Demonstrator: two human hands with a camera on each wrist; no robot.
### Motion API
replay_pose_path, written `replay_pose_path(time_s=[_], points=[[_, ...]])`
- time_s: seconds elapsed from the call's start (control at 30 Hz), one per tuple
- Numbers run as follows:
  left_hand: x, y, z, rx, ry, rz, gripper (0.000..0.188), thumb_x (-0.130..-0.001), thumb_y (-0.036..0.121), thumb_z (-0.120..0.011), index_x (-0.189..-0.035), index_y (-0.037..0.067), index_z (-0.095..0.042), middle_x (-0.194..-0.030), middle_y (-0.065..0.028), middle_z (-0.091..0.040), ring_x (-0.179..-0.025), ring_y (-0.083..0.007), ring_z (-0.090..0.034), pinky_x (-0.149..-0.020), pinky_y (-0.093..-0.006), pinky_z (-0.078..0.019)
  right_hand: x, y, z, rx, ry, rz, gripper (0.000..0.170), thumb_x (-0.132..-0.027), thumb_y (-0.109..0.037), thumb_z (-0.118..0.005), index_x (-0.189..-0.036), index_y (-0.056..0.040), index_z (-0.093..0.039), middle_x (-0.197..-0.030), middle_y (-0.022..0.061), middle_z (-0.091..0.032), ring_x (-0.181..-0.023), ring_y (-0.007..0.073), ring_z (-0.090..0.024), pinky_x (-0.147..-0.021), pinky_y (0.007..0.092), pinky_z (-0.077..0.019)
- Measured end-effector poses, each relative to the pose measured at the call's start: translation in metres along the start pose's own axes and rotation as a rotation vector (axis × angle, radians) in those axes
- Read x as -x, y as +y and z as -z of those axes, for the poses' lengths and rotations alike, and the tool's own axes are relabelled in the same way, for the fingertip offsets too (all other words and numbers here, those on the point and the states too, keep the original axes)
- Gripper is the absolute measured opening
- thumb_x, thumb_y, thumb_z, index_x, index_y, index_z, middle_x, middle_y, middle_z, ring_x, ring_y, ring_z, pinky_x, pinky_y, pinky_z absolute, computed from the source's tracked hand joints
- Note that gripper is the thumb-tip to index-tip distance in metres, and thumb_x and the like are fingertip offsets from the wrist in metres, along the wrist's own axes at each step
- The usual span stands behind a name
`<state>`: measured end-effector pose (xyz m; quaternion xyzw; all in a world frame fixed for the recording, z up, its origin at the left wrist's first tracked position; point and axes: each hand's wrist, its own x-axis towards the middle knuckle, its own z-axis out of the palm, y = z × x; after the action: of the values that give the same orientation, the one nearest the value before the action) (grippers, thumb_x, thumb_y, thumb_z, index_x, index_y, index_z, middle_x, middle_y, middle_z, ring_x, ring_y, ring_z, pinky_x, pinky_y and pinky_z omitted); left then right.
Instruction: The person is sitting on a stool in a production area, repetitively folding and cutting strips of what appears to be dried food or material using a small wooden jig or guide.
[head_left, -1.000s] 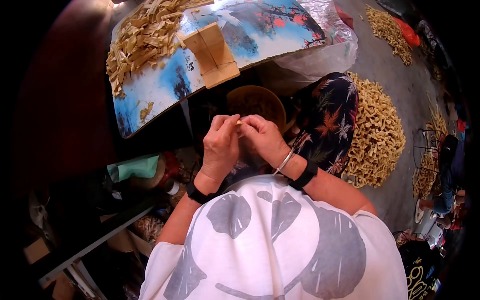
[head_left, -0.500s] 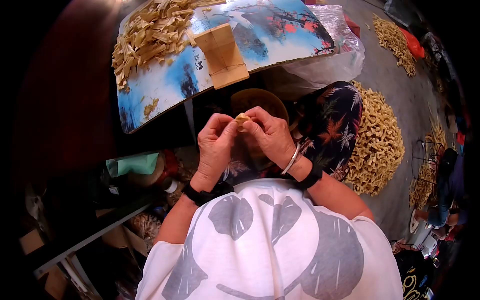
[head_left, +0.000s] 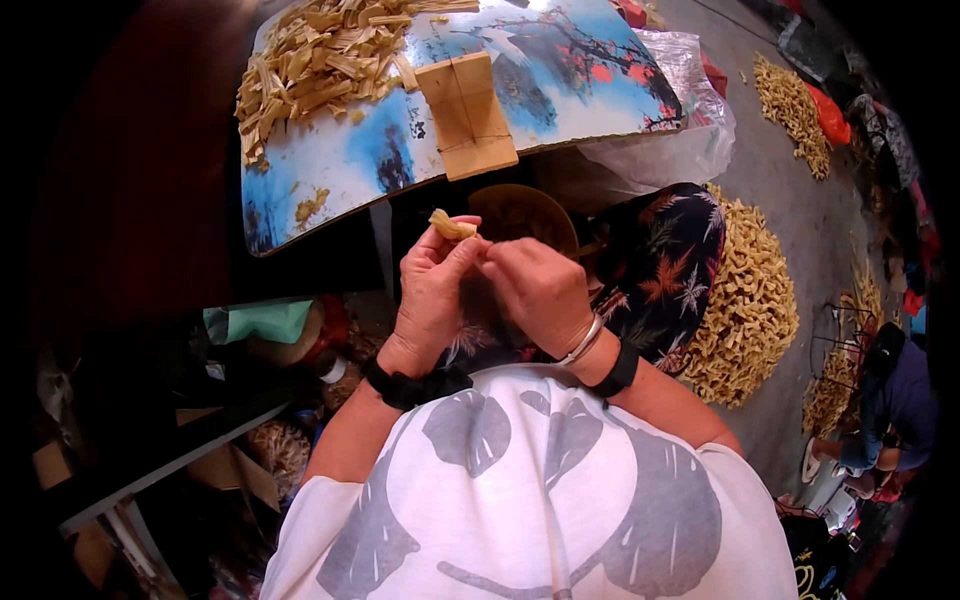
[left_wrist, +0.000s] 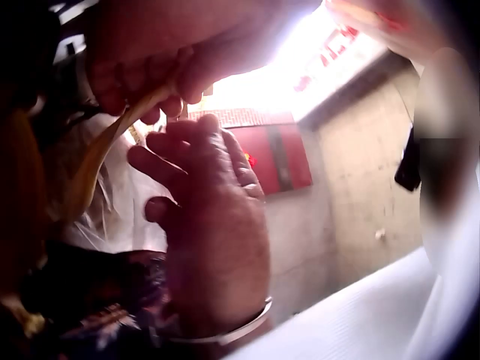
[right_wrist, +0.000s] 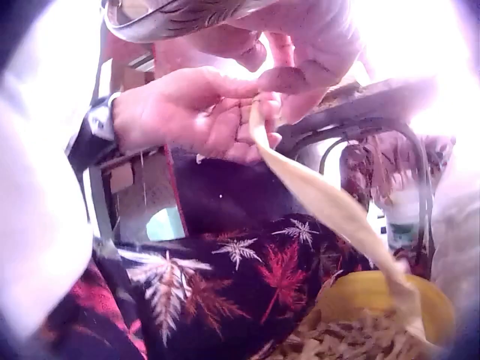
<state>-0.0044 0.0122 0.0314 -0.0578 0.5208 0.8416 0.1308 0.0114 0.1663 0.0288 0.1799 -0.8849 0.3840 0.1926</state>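
Left hand pinching yellow strip at upper end; strip dangling past bowl. Right hand hovering beside, fingers loosely apart. Judging strip: weighing little, bending easily, probably splitting if yanked; fingertips best gripping flat near end.

I could pass right of the angled wooden block, over the blue-and-white painted tabletop; heaped pale dry strips bar its far left.
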Motion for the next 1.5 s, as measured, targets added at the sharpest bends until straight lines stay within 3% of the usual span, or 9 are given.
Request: replay_pose_path(time_s=[0.1, 0.2, 0.37, 0.47, 0.6, 0.87, 1.2, 1.37, 1.5], points=[[0.002, 0.004, 0.002, -0.288, -0.108, 0.038, 0.021, -0.096, 0.011, -0.062, -0.115, 0.002, -0.063, -0.092, 0.0007, -0.065, -0.083, -0.0066, -0.061, -0.079, -0.0205, -0.0494, -0.025, 0.007, 0.006, -0.184, 0.109, -0.147, 0.021, -0.087, -0.024, -0.068, -0.096, -0.0061, -0.064, -0.087, 0.0119, -0.064, -0.074, 0.0304, -0.064, -0.063, 0.0396, -0.0508], [0.009, 0.006, -0.007, -0.271, -0.205, 0.121, 0.02, -0.097, 0.013, -0.061, -0.113, 0.002, -0.064, -0.089, 0.0031, -0.063, -0.079, -0.0039, -0.057, -0.074, -0.0193, -0.0481, -0.021, 0.015, 0.001, -0.495, -0.255, -0.404, 0.018, -0.091, -0.024, -0.064, -0.095, -0.0065, -0.066, -0.083, 0.0141, -0.064, -0.072, 0.0323, -0.064, -0.064, 0.0393, -0.051], [0.013, 0.002, 0.004, -0.421, -0.171, 0.125, 0.017, -0.099, 0.016, -0.058, -0.105, 0.002, -0.066, -0.077, 0.0038, -0.058, -0.068, -0.0031, -0.051, -0.062, -0.0176, -0.0427, -0.024, 0.02, -0.007, -0.203, -0.007, -0.232, 0.02, -0.096, -0.021, -0.057, -0.089, -0.0025, -0.059, -0.079, 0.014, -0.066, -0.072, 0.0353, -0.065, -0.06, 0.0379, -0.0504], [0.011, 0.004, 0.007, -0.521, -0.098, 0.029, 0.02, -0.1, 0.019, -0.056, -0.098, 0.003, -0.068, -0.072, 0.0044, -0.056, -0.064, -0.0029, -0.048, -0.057, -0.0177, -0.0392, -0.028, 0.018, -0.004, -0.403, -0.033, -0.383, 0.019, -0.097, -0.021, -0.057, -0.092, -0.0035, -0.059, -0.082, 0.0153, -0.066, -0.074, 0.0325, -0.066, -0.059, 0.0348, -0.0507], [0.008, 0.01, 0.006, -0.51, -0.099, -0.017, 0.02, -0.1, 0.02, -0.057, -0.093, 0.003, -0.066, -0.071, 0.0058, -0.055, -0.062, -0.0019, -0.045, -0.056, -0.0179, -0.0379, -0.031, 0.013, 0.007, -0.952, -0.355, -0.567, 0.013, -0.091, -0.016, -0.068, -0.092, -0.0053, -0.061, -0.081, 0.0022, -0.066, -0.071, 0.0078, -0.062, -0.06, 0.0255, -0.0503], [0.013, 0.03, 0.02, -0.43, -0.169, 0.192, 0.018, -0.099, 0.019, -0.058, -0.097, 0.004, -0.067, -0.065, 0.0101, -0.044, -0.056, 0.0008, -0.033, -0.051, -0.017, -0.0258, -0.042, 0.02, 0.02, -1.058, -0.39, -0.82, 0.013, -0.089, -0.014, -0.07, -0.091, -0.0051, -0.061, -0.073, -0.0028, -0.059, -0.061, 0.0031, -0.052, -0.053, 0.0205, -0.0425], [-0.094, 0.09, -0.004, -1.028, 0.049, -0.638, 0.015, -0.096, 0.013, -0.062, -0.091, 0.0, -0.067, -0.064, 0.0028, -0.052, -0.059, -0.0049, -0.044, -0.053, -0.0234, -0.038, -0.142, 0.04, 0.02, -0.589, 0.065, -0.343, 0.018, -0.096, -0.018, -0.061, -0.098, -0.0008, -0.063, -0.071, 0.0076, -0.064, -0.06, 0.0125, -0.062, -0.055, 0.0277, -0.0489], [-0.131, 0.084, 0.002, -1.011, 0.122, -0.623, 0.014, -0.092, 0.014, -0.063, -0.09, 0.0, -0.067, -0.065, -0.0087, -0.057, -0.058, -0.0156, -0.052, -0.056, -0.03, -0.0429, -0.158, 0.065, -0.006, -0.25, 0.189, -0.171, 0.011, -0.091, -0.014, -0.063, -0.093, -0.0033, -0.06, -0.081, 0.0175, -0.064, -0.076, 0.0381, -0.063, -0.064, 0.0426, -0.0496], [-0.134, 0.072, 0.007, -1.072, 0.227, -0.578, 0.015, -0.092, 0.015, -0.062, -0.088, 0.001, -0.068, -0.064, -0.0102, -0.061, -0.057, -0.0177, -0.056, -0.057, -0.0321, -0.0448, -0.151, 0.076, -0.012, 0.053, 0.134, -0.007, 0.011, -0.087, -0.013, -0.064, -0.09, -0.004, -0.058, -0.08, 0.0173, -0.061, -0.079, 0.039, -0.062, -0.067, 0.047, -0.0483]])
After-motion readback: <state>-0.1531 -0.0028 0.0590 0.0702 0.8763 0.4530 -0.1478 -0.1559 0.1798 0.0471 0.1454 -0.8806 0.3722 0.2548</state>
